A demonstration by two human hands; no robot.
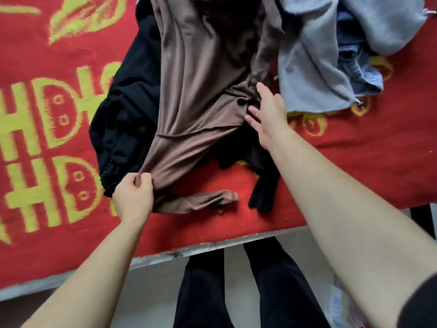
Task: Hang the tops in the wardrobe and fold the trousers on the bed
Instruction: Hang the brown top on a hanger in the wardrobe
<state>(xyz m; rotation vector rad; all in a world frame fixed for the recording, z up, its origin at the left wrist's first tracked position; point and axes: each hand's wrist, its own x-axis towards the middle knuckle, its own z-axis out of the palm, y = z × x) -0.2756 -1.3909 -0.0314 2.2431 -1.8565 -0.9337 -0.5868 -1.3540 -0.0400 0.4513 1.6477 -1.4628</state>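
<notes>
A brown stretchy garment [196, 91] lies lengthwise across the bed, on top of black clothing [127, 119]. My left hand [133, 197] pinches its near left edge in a closed grip, pulling the fabric taut. One brown end [203, 201] trails loose on the blanket beside that hand. My right hand [269, 114] is open with fingers spread, its fingertips resting on the garment's right edge. A black sleeve or leg [262, 188] pokes out below it.
The bed carries a red blanket [354, 150] with yellow patterns. A grey top [314, 74] and blue denim [361, 72] are heaped at the far right. The bed's near edge [212, 247] runs below my hands, with my black-trousered legs [236, 292] on the pale floor.
</notes>
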